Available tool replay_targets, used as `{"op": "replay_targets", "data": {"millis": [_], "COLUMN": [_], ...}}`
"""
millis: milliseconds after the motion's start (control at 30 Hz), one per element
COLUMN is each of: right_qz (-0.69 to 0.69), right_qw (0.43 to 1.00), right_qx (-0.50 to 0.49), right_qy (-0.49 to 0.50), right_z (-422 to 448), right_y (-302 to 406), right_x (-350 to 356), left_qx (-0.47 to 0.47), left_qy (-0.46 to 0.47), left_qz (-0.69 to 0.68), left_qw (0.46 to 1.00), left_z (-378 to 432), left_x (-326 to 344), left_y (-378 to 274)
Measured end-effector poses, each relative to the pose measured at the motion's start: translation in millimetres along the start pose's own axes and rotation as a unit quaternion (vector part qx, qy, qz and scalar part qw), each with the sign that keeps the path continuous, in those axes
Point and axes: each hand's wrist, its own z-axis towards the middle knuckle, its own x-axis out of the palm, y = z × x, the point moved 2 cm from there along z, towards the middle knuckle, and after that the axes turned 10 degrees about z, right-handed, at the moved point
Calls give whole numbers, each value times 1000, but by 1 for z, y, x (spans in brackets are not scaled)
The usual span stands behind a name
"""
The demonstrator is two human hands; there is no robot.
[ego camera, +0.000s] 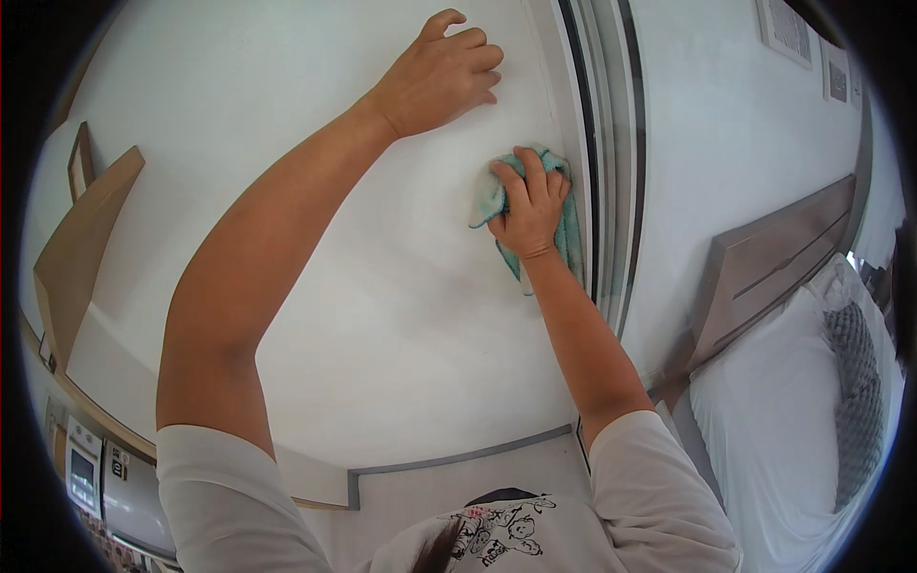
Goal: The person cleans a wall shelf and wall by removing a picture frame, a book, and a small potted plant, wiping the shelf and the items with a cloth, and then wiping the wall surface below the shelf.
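Note:
A green and white cleaning cloth point(572, 236) is pressed to a white wall point(387, 286) under my right hand point(531, 208), whose fingers are spread and bent over it. The cloth lies close beside the sliding door's frame, and its lower end hangs behind my wrist. Higher up and to the left, my left hand point(451, 75) is held against or just off the wall with curled fingers; no object shows in it. Whether its fingertips touch the wall I cannot tell.
A dark-edged sliding door frame point(600, 143) runs down right of the cloth. Beyond it stand a bed point(774, 401) with a wooden headboard point(781, 251) and framed pictures point(786, 32). A brown wooden shelf point(86, 251) juts out at left, above a refrigerator point(132, 494).

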Motion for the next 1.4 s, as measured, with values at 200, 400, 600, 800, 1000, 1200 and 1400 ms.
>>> {"op": "replay_targets", "data": {"millis": [200,400,600,800,1000,1200,1400], "right_qz": [1,-7,2,-9,8,2,0], "right_qw": [1000,1000,1000,1000,1000,1000,1000], "right_qx": [10,-3,7,-6,0,0,0], "right_qy": [4,-11,-1,-10,-10,-3,-4], "right_z": [-2,0,-1,-1,-1,0,-1], "right_y": [2,-1,0,-1,0,-1,-2], "right_x": [1,0,0,-1,0,-1,-1], "left_qx": [43,110,45,11,-31,-21,87], "left_qy": [-22,35,8,0,10,30,43], "left_qz": [61,68,32,20,62,93,217], "left_qw": [997,991,998,1000,998,995,971], "left_z": [-4,8,5,8,-12,-4,-2], "left_x": [8,-2,3,0,5,3,16], "left_y": [-6,-5,-12,-6,-17,-25,-31]}}
